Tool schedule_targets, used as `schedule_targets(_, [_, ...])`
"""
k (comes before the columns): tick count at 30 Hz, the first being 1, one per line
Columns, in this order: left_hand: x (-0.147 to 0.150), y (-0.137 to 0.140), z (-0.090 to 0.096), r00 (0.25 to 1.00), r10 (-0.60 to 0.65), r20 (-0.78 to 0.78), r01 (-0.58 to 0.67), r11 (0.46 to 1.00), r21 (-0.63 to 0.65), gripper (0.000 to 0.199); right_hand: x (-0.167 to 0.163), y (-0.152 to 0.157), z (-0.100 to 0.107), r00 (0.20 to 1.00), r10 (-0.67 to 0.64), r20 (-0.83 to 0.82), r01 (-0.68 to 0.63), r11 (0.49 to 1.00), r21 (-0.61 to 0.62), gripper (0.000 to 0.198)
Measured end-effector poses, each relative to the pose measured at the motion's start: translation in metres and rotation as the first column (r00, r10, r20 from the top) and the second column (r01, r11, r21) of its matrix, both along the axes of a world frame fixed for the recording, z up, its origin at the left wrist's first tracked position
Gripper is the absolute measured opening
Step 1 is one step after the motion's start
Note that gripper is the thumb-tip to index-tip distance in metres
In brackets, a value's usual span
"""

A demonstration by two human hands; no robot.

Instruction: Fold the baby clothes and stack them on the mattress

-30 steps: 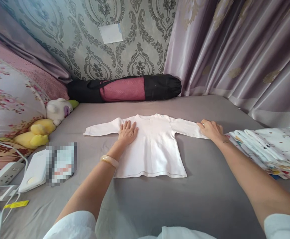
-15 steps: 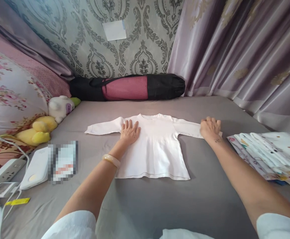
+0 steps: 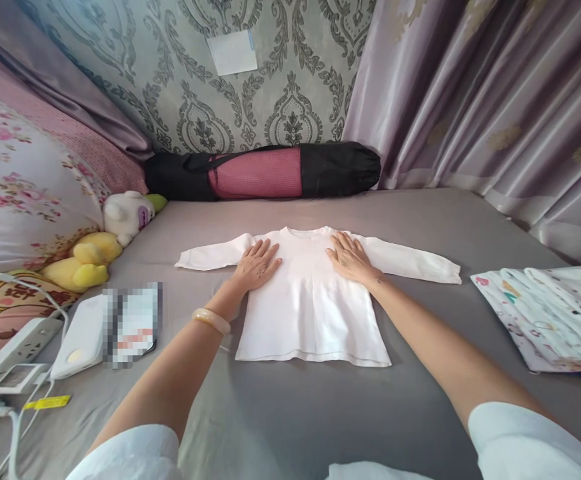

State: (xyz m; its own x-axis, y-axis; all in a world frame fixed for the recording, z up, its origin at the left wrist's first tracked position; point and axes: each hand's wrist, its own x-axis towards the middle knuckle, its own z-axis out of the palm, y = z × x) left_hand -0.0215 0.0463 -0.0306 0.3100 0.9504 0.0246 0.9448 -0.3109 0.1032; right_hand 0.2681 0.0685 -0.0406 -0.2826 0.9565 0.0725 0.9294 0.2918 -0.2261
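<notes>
A small white long-sleeved shirt [image 3: 305, 307] lies spread flat on the grey bed sheet [image 3: 290, 420], its neckline toward the wall and both sleeves stretched out to the sides. My left hand [image 3: 259, 265] rests flat on the shirt's left chest, close to where that sleeve joins, with the fingers extended. On the opposite side of the chest, below the shoulder, my right hand [image 3: 351, 258] lies flat too, fingers stretched out. Neither hand grips the cloth.
Folded printed clothes [image 3: 545, 313] are stacked at the right. On the left lie a power strip [image 3: 15, 353], a white power bank [image 3: 83, 337], a blurred-out item [image 3: 138, 320] and plush toys [image 3: 98, 250]. A black and pink rolled bag [image 3: 258, 173] lies along the wall.
My right hand has let go of the right sleeve's cuff and moved left onto the shirt's chest. My left hand stays on the shirt. The view has shifted slightly.
</notes>
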Motion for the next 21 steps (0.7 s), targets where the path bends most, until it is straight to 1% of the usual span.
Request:
schedule_targets(3, [-0.005, 0.001, -0.003, 1.000, -0.021, -0.004, 0.021, 1.000, 0.008, 0.063, 0.007, 0.001, 0.000, 1.000, 0.021, 0.001, -0.021, 1.000, 0.000, 0.060])
schedule_targets(7, [-0.005, 0.002, -0.006, 1.000, -0.024, -0.009, 0.024, 0.999, 0.038, 0.063, 0.005, 0.000, 0.003, 1.000, 0.017, 0.016, -0.017, 1.000, -0.009, 0.060])
schedule_targets(9, [-0.004, 0.000, -0.006, 1.000, -0.029, 0.006, 0.028, 0.996, 0.080, 0.060, 0.004, 0.000, 0.004, 0.999, 0.031, -0.014, -0.031, 0.999, 0.005, 0.057])
schedule_targets(11, [-0.003, -0.004, -0.004, 0.999, -0.024, 0.031, 0.020, 0.988, 0.152, 0.056, 0.004, -0.002, 0.005, 0.994, 0.038, -0.099, -0.033, 0.998, 0.049, 0.053])
schedule_targets(13, [-0.003, -0.012, -0.002, 0.999, 0.013, 0.051, -0.024, 0.973, 0.229, 0.052, 0.008, -0.009, 0.008, 0.974, 0.016, -0.228, 0.016, 0.991, 0.135, 0.048])
schedule_targets(15, [-0.004, -0.025, 0.001, 0.996, 0.072, 0.060, -0.086, 0.956, 0.280, 0.051, 0.017, -0.021, 0.012, 0.937, -0.050, -0.347, 0.133, 0.967, 0.219, 0.043])
schedule_targets(16, [-0.005, -0.033, 0.003, 0.993, 0.105, 0.060, -0.118, 0.950, 0.290, 0.050, 0.022, -0.030, 0.014, 0.917, -0.094, -0.387, 0.198, 0.951, 0.236, 0.040])
schedule_targets(17, [-0.006, -0.042, 0.006, 0.988, 0.140, 0.061, -0.151, 0.945, 0.289, 0.051, 0.028, -0.039, 0.015, 0.900, -0.144, -0.411, 0.254, 0.940, 0.229, 0.036])
schedule_targets(18, [-0.008, -0.051, 0.008, 0.982, 0.177, 0.063, -0.188, 0.942, 0.278, 0.051, 0.035, -0.049, 0.017, 0.885, -0.202, -0.419, 0.304, 0.933, 0.194, 0.031])
schedule_targets(19, [-0.011, -0.060, 0.010, 0.973, 0.222, 0.069, -0.232, 0.939, 0.254, 0.050, 0.041, -0.060, 0.018, 0.874, -0.259, -0.411, 0.340, 0.931, 0.136, 0.027])
schedule_targets(21, [-0.017, -0.077, 0.013, 0.948, 0.305, 0.088, -0.316, 0.934, 0.168, 0.044, 0.052, -0.080, 0.020, 0.867, -0.333, -0.371, 0.356, 0.934, -0.006, 0.022])
